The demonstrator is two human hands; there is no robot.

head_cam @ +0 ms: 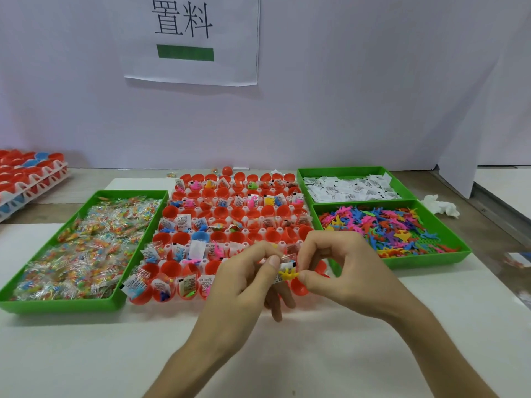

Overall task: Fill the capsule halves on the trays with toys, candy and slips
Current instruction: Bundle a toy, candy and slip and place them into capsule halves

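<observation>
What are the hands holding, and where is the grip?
A yellow toy bundled with a slip: left hand pinches the bundle's left end, right hand its right end.

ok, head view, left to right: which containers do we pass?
Stacked white trays of red and blue capsule halves, green plastic bin of wrapped candy, white tray of red capsule halves, green plastic bin of colourful toy figures.
</observation>
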